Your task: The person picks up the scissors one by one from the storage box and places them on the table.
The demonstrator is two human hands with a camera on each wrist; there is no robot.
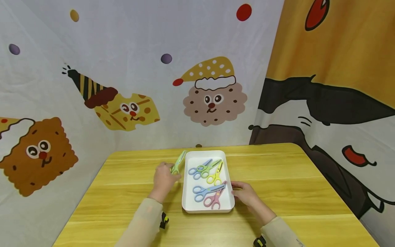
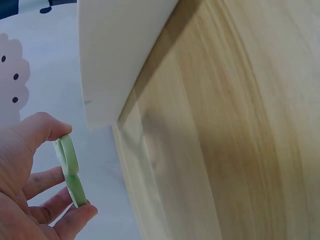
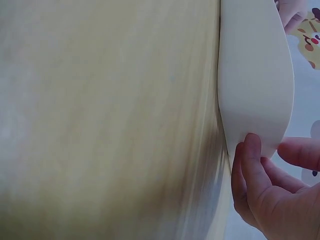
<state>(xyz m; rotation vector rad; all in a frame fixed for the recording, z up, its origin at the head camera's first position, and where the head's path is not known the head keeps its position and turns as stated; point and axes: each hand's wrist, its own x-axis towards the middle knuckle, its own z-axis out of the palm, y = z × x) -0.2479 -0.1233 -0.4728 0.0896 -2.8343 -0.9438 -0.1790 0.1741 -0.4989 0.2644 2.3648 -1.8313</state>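
Green scissors are pinched by left fingers over grained table before apparent curtain.

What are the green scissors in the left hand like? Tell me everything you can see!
The green scissors are pale green, with rounded handle loops that look like smooth plastic. The blades look closed and point away from the person, slanting a little to the right. The left hand pinches the handles between its thumb and fingers, just left of the white tray, outside it.
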